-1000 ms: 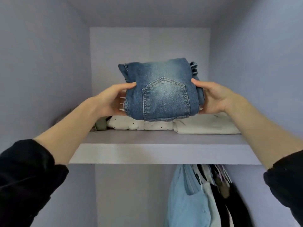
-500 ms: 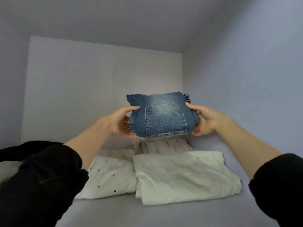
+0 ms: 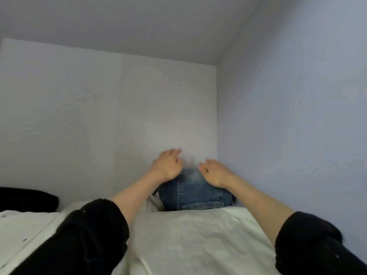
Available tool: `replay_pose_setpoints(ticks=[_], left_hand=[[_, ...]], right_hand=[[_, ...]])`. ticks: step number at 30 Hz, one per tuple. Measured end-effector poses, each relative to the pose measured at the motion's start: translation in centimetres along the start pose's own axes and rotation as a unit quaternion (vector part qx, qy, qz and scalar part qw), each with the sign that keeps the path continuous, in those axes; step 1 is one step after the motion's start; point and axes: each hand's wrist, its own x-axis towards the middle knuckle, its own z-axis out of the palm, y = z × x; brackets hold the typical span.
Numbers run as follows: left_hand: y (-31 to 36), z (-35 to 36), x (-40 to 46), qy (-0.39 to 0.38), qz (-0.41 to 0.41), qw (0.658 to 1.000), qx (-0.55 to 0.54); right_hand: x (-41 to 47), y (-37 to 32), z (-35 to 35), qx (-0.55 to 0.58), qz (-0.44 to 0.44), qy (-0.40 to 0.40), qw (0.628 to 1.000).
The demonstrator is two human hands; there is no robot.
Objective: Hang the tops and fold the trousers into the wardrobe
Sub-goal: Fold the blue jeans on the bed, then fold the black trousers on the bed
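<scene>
The folded blue jeans [image 3: 195, 192] lie at the back of the wardrobe's top shelf, close to the rear wall and behind a folded white garment [image 3: 198, 239]. My left hand [image 3: 167, 164] hovers at the jeans' upper left edge with fingers loose and spread. My right hand [image 3: 215, 172] is at their upper right edge, fingers relaxed and slightly blurred. Neither hand grips the denim. Whether the palms still touch it is unclear.
A white dotted folded garment [image 3: 23, 227] lies at the left front. A black folded item [image 3: 25, 198] sits at the far left. The rear wall [image 3: 119, 116] and right side wall [image 3: 288, 116] close in the shelf.
The jeans, held up in both hands before, now lie on the shelf at the back. Both hands have let go and opened. The camera has moved closer and lower.
</scene>
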Motion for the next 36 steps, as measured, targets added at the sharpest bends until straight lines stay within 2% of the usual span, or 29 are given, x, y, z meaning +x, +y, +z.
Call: replay_pose_setpoints(ticks=[2,3,5,9,13,18,25,28,32,36], left_hand=[[0.3,2.4,-0.4,-0.13,0.003,0.991,0.025],[0.2,3.1,-0.6,-0.165,-0.009,0.986,0.027],[0.0,2.9,-0.7,-0.181,-0.018,0.983,0.037],[0.3,-0.3,-1.5,-0.139,-0.019,0.988,0.068],[0.9,-3.5,-5.0,-0.1,0.014,0.994,0.047],[4.5,-7.0,-12.0,-0.043,0.063,0.996,-0.047],[9.1,-10.0,-26.4,-0.003,0.146,0.979,-0.14],[10.8,-9.7,-33.6,-0.014,0.173,0.963,-0.208],[13.7,-9.2,-42.8,-0.097,0.162,0.931,-0.314],[16.7,-8.5,-49.2,-0.157,0.188,0.909,-0.338]], right_hand=[[0.2,0.7,2.3,-0.034,0.005,-0.084,0.996],[0.3,0.9,2.8,-0.047,0.013,-0.106,0.993],[0.4,1.1,2.5,-0.062,0.028,-0.109,0.992],[-1.6,-0.4,-0.4,-0.068,0.032,-0.08,0.994],[-6.4,-2.0,-3.1,-0.063,0.026,-0.027,0.997],[-14.9,-5.9,-6.2,-0.067,0.064,0.043,0.995],[-32.0,-11.7,-6.7,0.022,0.137,0.175,0.975],[-40.5,-13.5,-5.8,0.053,0.167,0.174,0.969],[-51.9,-15.2,-5.6,0.066,0.235,0.162,0.956],[-61.3,-15.8,-6.2,0.106,0.292,0.134,0.941]])
